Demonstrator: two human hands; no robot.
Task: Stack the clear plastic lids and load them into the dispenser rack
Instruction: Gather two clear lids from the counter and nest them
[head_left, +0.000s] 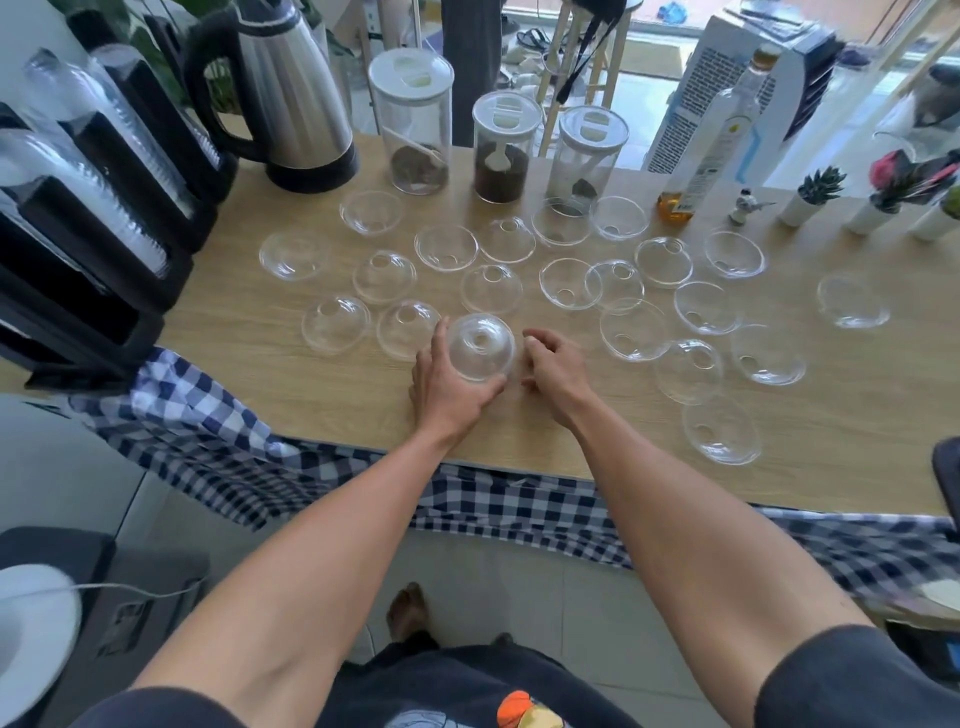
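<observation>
Several clear domed plastic lids lie scattered over the wooden table. My left hand grips a small stack of lids near the front middle of the table, dome side up. My right hand rests just right of that stack with its fingers curled, touching or almost touching the rim; nothing is visibly in it. The black dispenser rack stands at the table's left end, with rows of stacked lids in its slanted slots.
A steel kettle and three lidded jars stand along the back edge. A glass bottle and small potted plants sit at the back right. A checked cloth hangs over the front edge.
</observation>
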